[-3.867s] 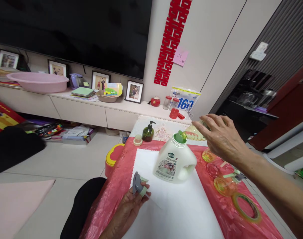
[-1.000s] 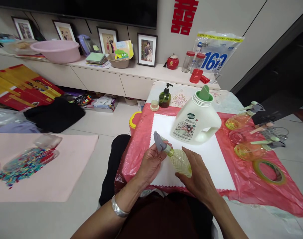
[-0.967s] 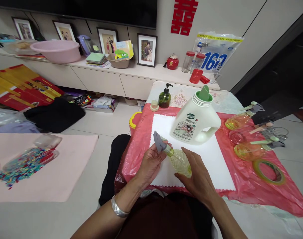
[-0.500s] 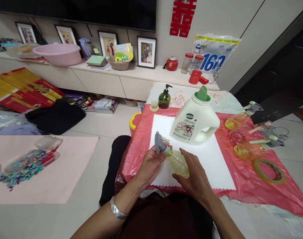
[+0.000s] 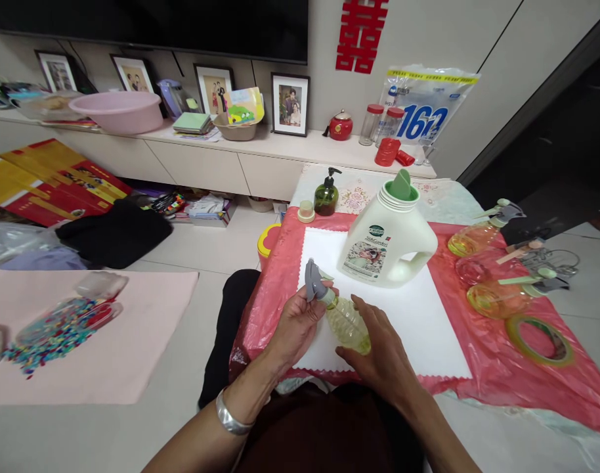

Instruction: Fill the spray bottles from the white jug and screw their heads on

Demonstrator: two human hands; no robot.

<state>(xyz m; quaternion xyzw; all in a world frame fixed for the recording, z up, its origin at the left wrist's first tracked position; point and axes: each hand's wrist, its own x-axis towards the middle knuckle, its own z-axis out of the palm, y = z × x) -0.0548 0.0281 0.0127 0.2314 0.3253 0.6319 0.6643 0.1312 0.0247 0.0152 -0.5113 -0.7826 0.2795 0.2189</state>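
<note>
A clear spray bottle (image 5: 346, 322) with a grey trigger head (image 5: 314, 281) and pale yellow-green liquid is tilted above a white cloth (image 5: 418, 341). My left hand (image 5: 296, 328) is closed around its neck, just under the trigger head. My right hand (image 5: 381, 348) holds the body from the right, with thumb and fingers on either side. Behind the bottle stands a large white detergent jug (image 5: 391, 240), its mouth uncapped and a green spout (image 5: 402, 187) showing. A small pale cap (image 5: 306, 211) sits beside a dark green pump bottle (image 5: 326, 195).
Two orange-yellow spray bottles (image 5: 477, 236) lie at the right on the red plastic sheet (image 5: 516, 368), near a tape roll (image 5: 540, 339). A pink mat (image 5: 147, 341) at the left bears colourful small pieces (image 5: 54, 341). A cabinet (image 5: 196, 164) runs along the wall.
The spray bottle has shifted slightly left in the view, and both hands move with it. The grip on it looks the same. The whole scene has shifted a little with my head.
</note>
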